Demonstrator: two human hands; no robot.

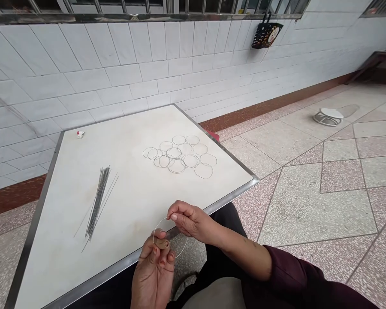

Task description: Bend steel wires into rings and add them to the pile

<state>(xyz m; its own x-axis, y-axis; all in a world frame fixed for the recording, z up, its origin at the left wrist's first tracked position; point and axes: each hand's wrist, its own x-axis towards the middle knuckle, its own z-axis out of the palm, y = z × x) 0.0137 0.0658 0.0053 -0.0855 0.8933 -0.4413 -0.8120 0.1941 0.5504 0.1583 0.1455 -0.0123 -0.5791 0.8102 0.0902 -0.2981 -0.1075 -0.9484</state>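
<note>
My left hand point(152, 272) is curled, palm up, around a small brown roll point(163, 244) that looks like tape, at the table's front edge. A thin wire ring point(184, 249) passes by the fingertips of that hand. Thumb and forefinger of my right hand point(191, 221) pinch the ring at its upper side. Whether the ring's ends are joined I cannot tell. On the white table point(128, 128), a cluster of wire rings point(176, 165) lies partly overlapping at the right. A bundle of straight wires point(98, 201) rests to the left, with a few strays beside it.
A small white and red object point(80, 134) sits near the table's far left corner. The table has a metal edge point(231, 195) and stands by a tiled wall point(116, 81). A black patterned bag point(266, 35) hangs from the window bars. A low white stool point(328, 116) stands on the floor.
</note>
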